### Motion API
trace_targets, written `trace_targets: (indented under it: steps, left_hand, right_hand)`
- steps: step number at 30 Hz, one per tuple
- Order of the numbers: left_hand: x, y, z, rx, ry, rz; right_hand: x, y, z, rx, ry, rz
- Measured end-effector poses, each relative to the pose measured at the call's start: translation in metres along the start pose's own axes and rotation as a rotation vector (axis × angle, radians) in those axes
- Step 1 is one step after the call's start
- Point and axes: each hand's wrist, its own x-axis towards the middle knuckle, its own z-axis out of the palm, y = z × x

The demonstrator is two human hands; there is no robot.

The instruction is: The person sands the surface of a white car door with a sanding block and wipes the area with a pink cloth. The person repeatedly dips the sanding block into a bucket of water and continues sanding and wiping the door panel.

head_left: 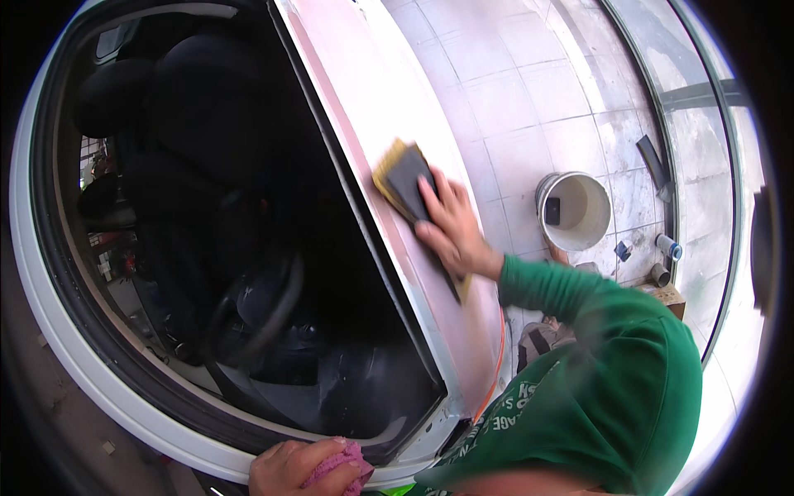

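My right hand point(451, 227) grips a long dark sanding block point(407, 169) with yellowish abrasive showing at its edges, resting on a pale pinkish-white vehicle panel point(347, 78). The panel runs beside dark window glass point(314, 347), through which seats and a steering wheel show dimly. At the bottom, my left hand point(294, 467) is wrapped round a crumpled pink cloth point(347, 463) on the white rim point(207, 455) of the vehicle.
Right of the panel, a white bucket point(583, 215) stands on the tiled floor point(529, 91), near a cylindrical can point(668, 246), a dark strip point(652, 165) and a cardboard box point(670, 302). An orange line point(499, 355) runs along the panel. A glazed wall point(695, 124) bounds the right.
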Motion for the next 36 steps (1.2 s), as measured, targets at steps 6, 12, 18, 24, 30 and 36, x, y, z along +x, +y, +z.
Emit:
trace_targets:
  steps: [6,12,18,24,30,36]
  left_hand:
    - [0.008,-0.009,0.008,0.142,-0.007,0.163]
    - [-0.010,0.000,0.036,0.273,0.152,0.042]
    - [-0.017,0.000,0.037,0.278,0.115,0.039]
    - [-0.002,-0.006,0.016,0.062,0.152,0.059]
    - [-0.027,-0.034,0.033,0.094,0.240,0.066]
    - [-0.026,-0.033,0.024,0.139,0.173,0.042]
  right_hand:
    - [0.216,0.099,-0.016,-0.376,0.212,-0.066]
    - [-0.070,-0.025,0.009,0.020,0.042,0.096]
    - [-0.163,-0.061,0.009,0.042,0.011,0.163]
    - [0.043,0.042,0.002,-0.250,0.401,0.198]
    - [-0.219,-0.072,0.021,-0.042,0.142,0.190]
    - [-0.201,-0.072,0.022,-0.039,0.116,0.220]
